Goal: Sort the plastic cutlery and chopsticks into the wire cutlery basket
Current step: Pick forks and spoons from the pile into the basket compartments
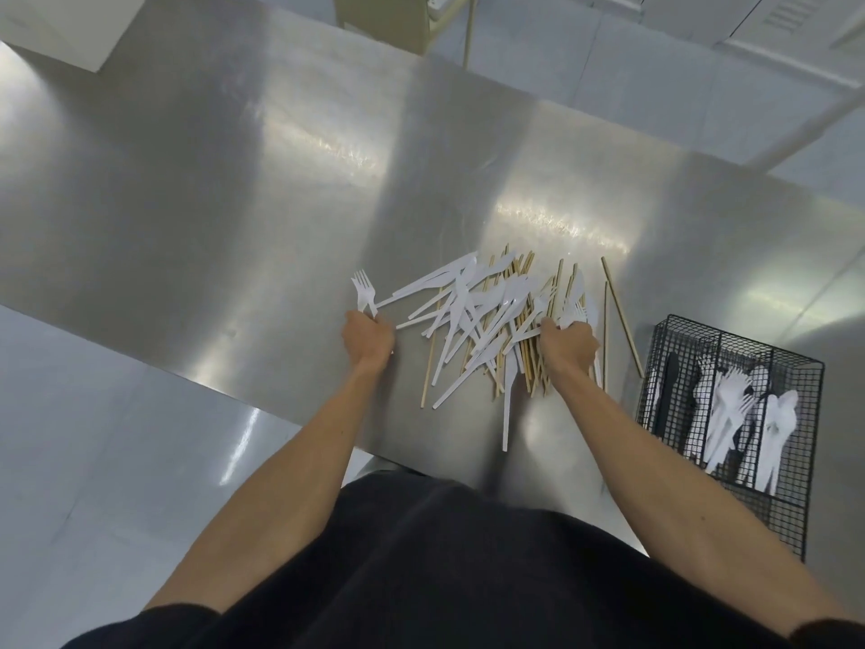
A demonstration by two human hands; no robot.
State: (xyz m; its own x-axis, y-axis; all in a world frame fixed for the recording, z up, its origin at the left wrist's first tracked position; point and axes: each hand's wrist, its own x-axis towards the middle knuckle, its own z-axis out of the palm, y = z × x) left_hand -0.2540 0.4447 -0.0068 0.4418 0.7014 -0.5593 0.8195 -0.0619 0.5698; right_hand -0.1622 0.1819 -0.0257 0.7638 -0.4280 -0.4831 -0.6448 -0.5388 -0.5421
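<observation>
Several white utensils fill the wire basket (655, 367); left hand (367, 337) grips forks (362, 288), right hand (568, 344) closed on cutlery (578, 306).

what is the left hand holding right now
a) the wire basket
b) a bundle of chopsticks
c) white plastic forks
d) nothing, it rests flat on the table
c: the left hand is closed around the handles of white plastic forks, whose tines stick up past the fist at the left edge of the pile, far from the wire basket on the right.
</observation>
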